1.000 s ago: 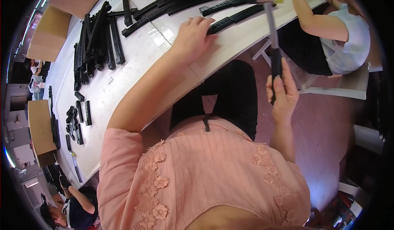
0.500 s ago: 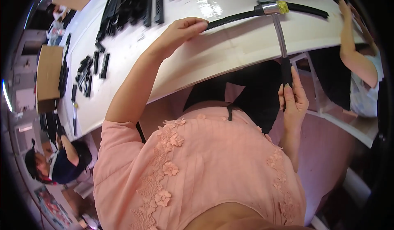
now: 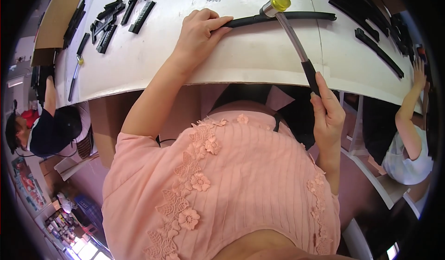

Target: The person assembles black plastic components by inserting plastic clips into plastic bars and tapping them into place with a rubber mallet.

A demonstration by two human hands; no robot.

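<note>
Black strip [image 3: 310, 15] lies at 1 o'clock on the tabletop [image 3: 259, 56], 9 o'clock end pinched by left hand [image 3: 199, 37], right hand [image 3: 328, 109] wrapped round mallet [image 3: 292, 37]; work judged under way, amount left unclear.

Left forearm [image 3: 157, 93]: extended far and to the right. Left hand [image 3: 198, 36]: farther, thumb and index finger pinched. Right forearm [image 3: 329, 155]: directed toward the far side. Right hand [image 3: 329, 114]: nearer, closed in a grip.
</note>
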